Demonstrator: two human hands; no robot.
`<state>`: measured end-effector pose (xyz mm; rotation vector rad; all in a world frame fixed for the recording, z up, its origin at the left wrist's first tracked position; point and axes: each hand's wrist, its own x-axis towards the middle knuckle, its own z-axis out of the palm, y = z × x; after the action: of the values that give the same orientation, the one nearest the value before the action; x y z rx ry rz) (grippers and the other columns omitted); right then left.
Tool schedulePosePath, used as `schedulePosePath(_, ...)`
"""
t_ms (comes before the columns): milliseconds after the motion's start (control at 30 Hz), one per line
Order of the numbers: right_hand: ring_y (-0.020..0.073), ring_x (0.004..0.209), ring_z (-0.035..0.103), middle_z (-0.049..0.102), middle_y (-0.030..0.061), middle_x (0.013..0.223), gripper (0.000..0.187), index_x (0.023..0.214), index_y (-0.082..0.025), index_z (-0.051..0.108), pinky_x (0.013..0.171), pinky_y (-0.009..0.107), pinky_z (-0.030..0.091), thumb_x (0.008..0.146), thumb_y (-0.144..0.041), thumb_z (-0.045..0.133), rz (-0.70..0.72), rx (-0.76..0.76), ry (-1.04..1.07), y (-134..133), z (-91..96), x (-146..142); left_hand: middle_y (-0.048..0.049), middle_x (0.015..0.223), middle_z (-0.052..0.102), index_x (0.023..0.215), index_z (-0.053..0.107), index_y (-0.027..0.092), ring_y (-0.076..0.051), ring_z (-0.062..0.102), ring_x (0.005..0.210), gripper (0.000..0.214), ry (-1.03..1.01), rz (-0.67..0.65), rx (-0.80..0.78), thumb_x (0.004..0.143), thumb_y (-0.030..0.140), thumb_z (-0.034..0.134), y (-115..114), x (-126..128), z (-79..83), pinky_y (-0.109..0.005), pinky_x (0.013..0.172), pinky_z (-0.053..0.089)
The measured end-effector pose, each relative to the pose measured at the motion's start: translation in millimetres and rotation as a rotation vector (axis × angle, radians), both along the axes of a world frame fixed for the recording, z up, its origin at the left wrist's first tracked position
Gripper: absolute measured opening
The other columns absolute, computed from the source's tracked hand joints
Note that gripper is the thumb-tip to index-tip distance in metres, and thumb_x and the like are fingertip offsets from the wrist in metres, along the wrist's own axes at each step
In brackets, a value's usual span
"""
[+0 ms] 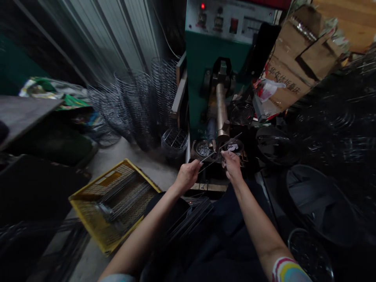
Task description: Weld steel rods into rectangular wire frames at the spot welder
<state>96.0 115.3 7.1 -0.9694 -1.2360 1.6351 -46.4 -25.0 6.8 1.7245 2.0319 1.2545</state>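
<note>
Nearest, on the person's dark-clad lap in front of the green machine (pixel 197 86), lies a loose bundle of thin metal rods (pixel 192 219). Striped cuff (pixel 289 270) on the right sleeve; both forearms reach toward the machine. Left hand (pixel 188 175), just before the machine's lower front, has thumb and fingers pinched narrow on a thin wire piece (pixel 208 157). Right hand (pixel 232 166), beside it and also in front of the machine, has its fingers drawn together on wire; blur hides whether both hands grip one length or two. The wire piece sits at the machine's lower tip, its contact there too small to judge. Left of the machine and toward the person, a yellow crate (pixel 101 237) stands tilted in view, more rods inside. Right of the machine, toward the person, a dark round basin (pixel 317 199). At the machine's foot, beyond the hands, a dish (pixel 203 149) of small shiny bits; above it the machine's brass-coloured cylinder (pixel 222 113). Just left of the machine, a round wire-topped stack (pixel 174 141); farther left, tall stacks of wire rings (pixel 132 102). Right of the machine leans a printed cardboard box (pixel 286 78). High on the machine's face, a red lamp (pixel 202 6) glows. Left of the machine, behind the stacks, corrugated sheeting (pixel 117 35).
</note>
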Motion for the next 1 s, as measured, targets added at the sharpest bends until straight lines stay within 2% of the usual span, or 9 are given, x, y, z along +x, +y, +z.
schedulePosePath(167, 0.0033, 0.036, 0.030, 0.039, -0.0098, 0.045, 0.038, 0.066, -0.019, 0.054, 0.035, 0.017, 0.021, 0.070, -0.052, 0.072, 0.074, -0.039, -0.031, -3.1, -2.1, 12.0, 0.0043, 0.055, 0.046, 0.073, 0.056, 0.017, -0.008, 0.038, 0.048, 0.031, -0.033, -0.002, -0.021, 0.096, 0.035, 0.043, -0.5, -2.6, 2.0, -0.020, 0.051, 0.030)
schedulePosePath(300, 0.0043, 0.036, 0.031, 0.040, -0.0092, 0.046, 0.039, 0.069, -0.018, 0.058, 0.036, 0.017, 0.022, 0.071, -0.056, 0.069, 0.152, -0.096, -0.169, -30.0, -19.0, 41.6, 0.0052, 0.053, 0.043, 0.076, 0.059, 0.015, -0.007, 0.036, 0.047, 0.031, 0.004, -0.018, -0.019, 0.096, 0.033, 0.042, 2.6, -4.2, 4.0, -0.019, 0.050, 0.028)
schedulePosePath(400, 0.0068, 0.040, 0.035, 0.042, -0.0074, 0.048, 0.039, 0.070, -0.018, 0.060, 0.040, 0.019, 0.028, 0.073, -0.057, 0.065, 0.330, -0.063, -0.368, -64.7, -37.3, 67.2, 0.0056, 0.051, 0.040, 0.075, 0.058, 0.015, -0.007, 0.034, 0.046, 0.031, 0.068, -0.044, 0.008, 0.096, 0.030, 0.040, 2.3, -3.4, 5.8, -0.019, 0.049, 0.027)
schedulePosePath(500, 0.0123, 0.053, 0.050, 0.057, -0.0020, 0.059, 0.032, 0.072, -0.018, 0.063, 0.053, 0.024, 0.040, 0.077, -0.050, 0.062, 0.627, 0.082, -0.555, -99.5, -53.3, 87.5, 0.0037, 0.053, 0.046, 0.071, 0.055, 0.017, -0.008, 0.039, 0.047, 0.029, 0.096, -0.044, 0.012, 0.094, 0.029, 0.044, -13.9, -4.5, 6.9, -0.020, 0.050, 0.029)
schedulePosePath(600, 0.0193, 0.076, 0.062, 0.069, 0.0032, 0.081, 0.024, 0.084, -0.018, 0.067, 0.071, 0.029, 0.045, 0.084, -0.039, 0.055, 0.891, 0.273, -0.705, -126.3, -62.1, 99.5, 0.0003, 0.059, 0.056, 0.070, 0.057, 0.018, -0.011, 0.048, 0.053, 0.023, 0.115, 0.007, -0.035, 0.089, 0.030, 0.052, -58.0, -15.0, 4.2, -0.021, 0.052, 0.033)
schedulePosePath(733, 0.0238, 0.092, 0.066, 0.071, 0.0070, 0.097, 0.023, 0.097, -0.020, 0.066, 0.082, 0.032, 0.045, 0.088, -0.034, 0.050, 1.096, 0.462, -0.841, -143.9, -66.3, 101.0, -0.0029, 0.067, 0.064, 0.077, 0.064, 0.020, -0.014, 0.056, 0.059, 0.017, 0.074, 0.240, -0.110, 0.086, 0.028, 0.054, -154.4, -44.9, -5.8, -0.023, 0.057, 0.038)
schedulePosePath(867, 0.0259, 0.096, 0.066, 0.071, 0.0080, 0.100, 0.023, 0.098, -0.022, 0.064, 0.085, 0.035, 0.046, 0.090, -0.035, 0.047, 1.183, 0.525, -0.923, -149.9, -72.8, 92.5, -0.0054, 0.079, 0.069, 0.088, 0.069, 0.017, -0.016, 0.060, 0.070, 0.024, -0.100, 0.785, -0.044, 0.089, 0.034, 0.051, -252.3, -83.8, -26.3, -0.026, 0.067, 0.044)
schedulePosePath(933, 0.0273, 0.100, 0.065, 0.070, 0.0086, 0.105, 0.025, 0.102, -0.024, 0.064, 0.088, 0.037, 0.046, 0.090, -0.037, 0.048, 1.216, 0.541, -0.971, -152.4, -78.1, 88.8, -0.0053, 0.076, 0.066, 0.092, 0.069, 0.014, -0.016, 0.059, 0.069, 0.030, -0.198, 1.069, 0.029, 0.089, 0.036, 0.049, -288.0, -102.4, -44.0, -0.026, 0.065, 0.044)
schedulePosePath(1000, 0.0285, 0.106, 0.064, 0.069, 0.0100, 0.111, 0.028, 0.108, -0.024, 0.063, 0.091, 0.038, 0.046, 0.090, -0.038, 0.047, 1.242, 0.564, -1.015, -155.4, -84.2, 87.0, -0.0013, 0.063, 0.057, 0.096, 0.067, 0.010, -0.014, 0.052, 0.057, 0.037, -0.294, 1.268, 0.087, 0.091, 0.038, 0.043, -311.2, -118.0, -65.3, -0.025, 0.056, 0.041)
